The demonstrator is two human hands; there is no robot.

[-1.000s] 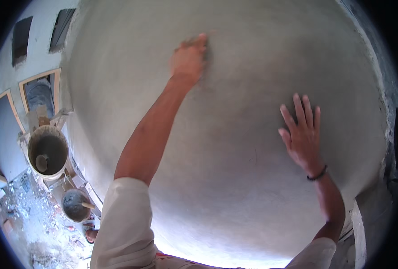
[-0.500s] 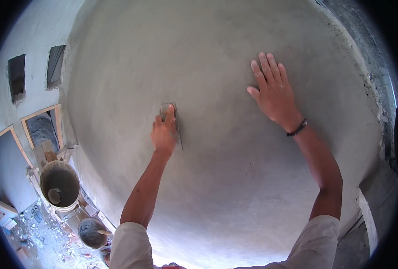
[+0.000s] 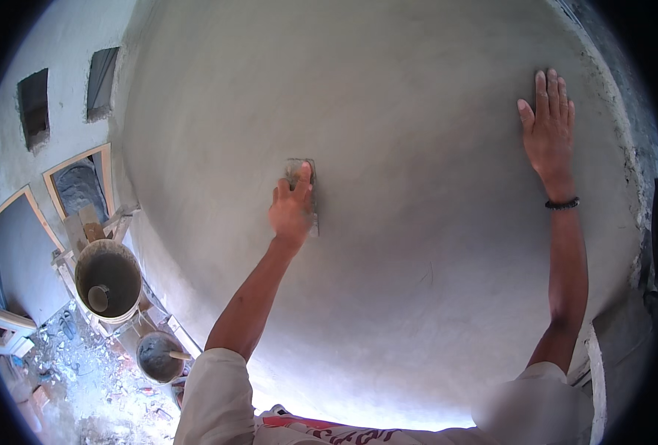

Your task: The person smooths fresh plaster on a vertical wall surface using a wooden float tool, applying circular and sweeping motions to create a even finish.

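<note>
A broad grey plastered wall (image 3: 388,222) fills most of the view. My left hand (image 3: 292,211) is closed round the handle of a plastering trowel (image 3: 314,222), whose narrow blade lies along the wall. The index finger stretches up over the trowel's top end; the handle itself is mostly hidden by the fingers. Well to the right and higher up, my right hand (image 3: 549,141) rests flat on the wall with its fingers extended and nothing in it. A dark beaded bracelet (image 3: 563,203) circles that wrist.
At lower left, a large bucket (image 3: 108,280) with a round scoop inside stands on wooden planks. Below it sits a smaller mortar pan (image 3: 160,357) with a wooden handle across its rim. Rubble (image 3: 99,386) litters the floor. A rough wall edge (image 3: 618,111) runs down the right.
My right hand has shifted right and slightly up along the wall. My left hand and the trowel have moved a little right and up in view.
</note>
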